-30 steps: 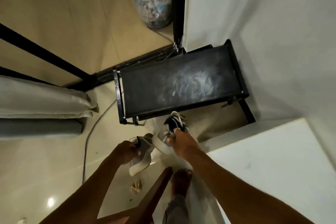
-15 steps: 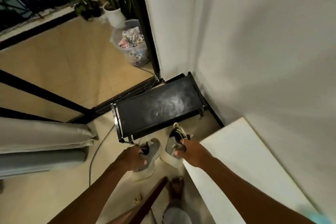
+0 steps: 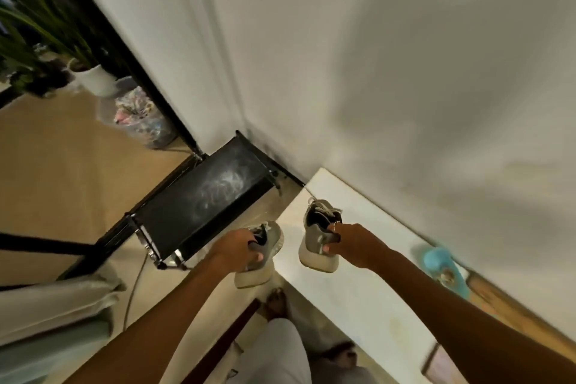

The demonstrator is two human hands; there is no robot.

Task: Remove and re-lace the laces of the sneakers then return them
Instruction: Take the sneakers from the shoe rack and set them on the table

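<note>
Two grey sneakers with thick white soles hang in the air, one in each hand. My left hand (image 3: 235, 248) grips the left sneaker (image 3: 265, 254) by its heel collar, above the floor beside the black rack. My right hand (image 3: 350, 243) grips the right sneaker (image 3: 314, 243) at its heel, thumb on the outside, over the near edge of the white table (image 3: 358, 284). White laces (image 3: 322, 206) show loosely at the top of the right sneaker. The left sneaker's laces are mostly hidden.
A low black shoe rack (image 3: 202, 196) with a dusty top stands in the corner by the white wall. A bag of scraps (image 3: 140, 118) and a potted plant (image 3: 93, 78) sit beyond. Grey cushions (image 3: 46, 315) lie at left. A blue object (image 3: 436, 262) rests on the table. My foot (image 3: 276, 302) stands below.
Both hands have lifted the sneakers up from the floor by the rack. The right sneaker has moved right, over the table edge. The view has tilted upward toward the wall.
</note>
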